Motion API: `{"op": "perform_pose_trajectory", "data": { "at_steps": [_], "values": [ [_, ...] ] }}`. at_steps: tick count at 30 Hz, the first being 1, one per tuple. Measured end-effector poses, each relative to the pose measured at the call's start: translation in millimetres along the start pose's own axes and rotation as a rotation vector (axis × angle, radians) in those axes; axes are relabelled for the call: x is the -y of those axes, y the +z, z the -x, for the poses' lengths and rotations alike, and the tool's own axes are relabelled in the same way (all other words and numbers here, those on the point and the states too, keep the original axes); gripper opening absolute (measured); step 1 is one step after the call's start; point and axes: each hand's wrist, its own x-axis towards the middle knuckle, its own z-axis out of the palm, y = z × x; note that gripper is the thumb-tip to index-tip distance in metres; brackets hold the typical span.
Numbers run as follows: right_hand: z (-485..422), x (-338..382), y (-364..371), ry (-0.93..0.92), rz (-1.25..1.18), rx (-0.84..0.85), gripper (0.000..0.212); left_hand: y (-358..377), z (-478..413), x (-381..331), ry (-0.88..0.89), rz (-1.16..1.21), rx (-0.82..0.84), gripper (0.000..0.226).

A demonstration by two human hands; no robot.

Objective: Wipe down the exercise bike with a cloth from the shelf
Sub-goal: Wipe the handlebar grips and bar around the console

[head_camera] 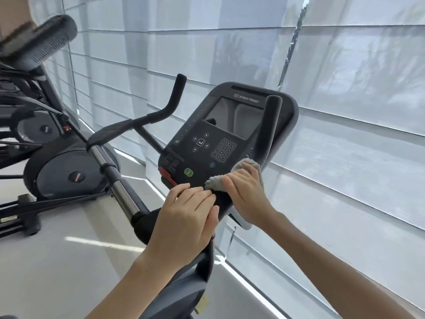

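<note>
The exercise bike's black console (207,143) with a dark screen, keypad and green button tilts toward me at centre. Black handlebars (170,104) rise on its left, and another grip (271,120) stands at its right. My right hand (246,192) presses a grey cloth (248,165) against the console's lower right corner; the cloth bunches under the fingers. My left hand (186,217) rests flat on the console's lower edge, fingers together, touching the cloth's left end.
A second black fitness machine (53,162) stands to the left on the pale floor (69,261), its chrome bar (115,178) reaching toward the bike. White fabric blinds (345,111) cover the windows close behind and to the right.
</note>
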Motion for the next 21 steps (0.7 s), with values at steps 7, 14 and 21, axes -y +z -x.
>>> {"op": "perform_pose_trajectory", "data": {
  "at_steps": [7,14,21],
  "values": [
    [-47.3,-14.4,-43.0,-0.050,0.078,-0.425,0.037,-12.6,6.6,13.4,-0.032,0.026,-0.009,0.047],
    [-63.3,-80.9,-41.5,-0.161,0.552,-0.058,0.028,-12.4,8.9,20.8,-0.074,0.008,0.010,0.055],
    [-32.4,-64.6,-13.1,0.059,0.163,-0.114,0.036,-7.4,8.9,18.7,-0.132,0.014,0.053,0.052]
  ]
}}
